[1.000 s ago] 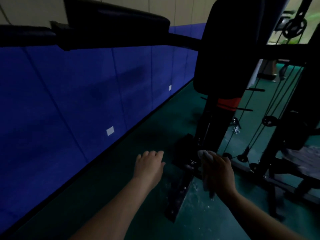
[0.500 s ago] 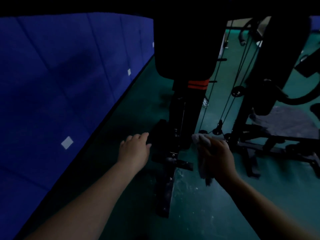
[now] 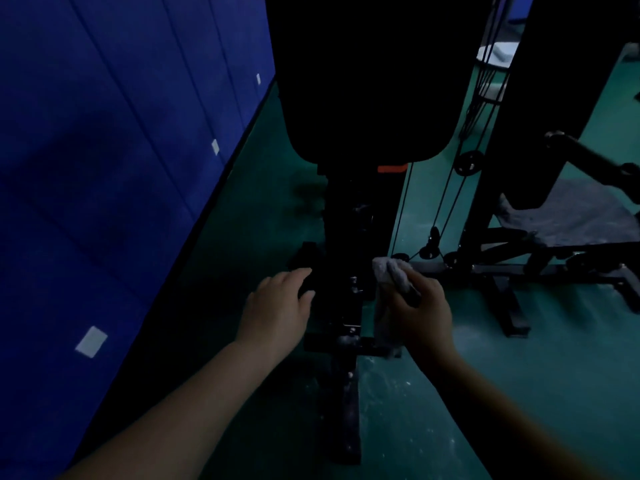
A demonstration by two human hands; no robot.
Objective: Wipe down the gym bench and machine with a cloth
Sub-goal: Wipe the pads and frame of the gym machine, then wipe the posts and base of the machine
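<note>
The black gym machine's upright frame stands in the middle of the dim view, with a wide black back pad above it. My right hand grips a grey cloth against the right side of the frame's lower part. My left hand reaches to the frame's left side with fingers extended; its fingertips are at a dark part there. Whether they touch it I cannot tell.
A blue padded wall runs along the left. The machine's black floor bar lies between my arms on the green floor. Cables and pulleys hang to the right, beside another black frame and a grey mat.
My view has tilted down and come closer to the machine's base. Both hands have moved forward to the lower frame, the right one carrying the cloth.
</note>
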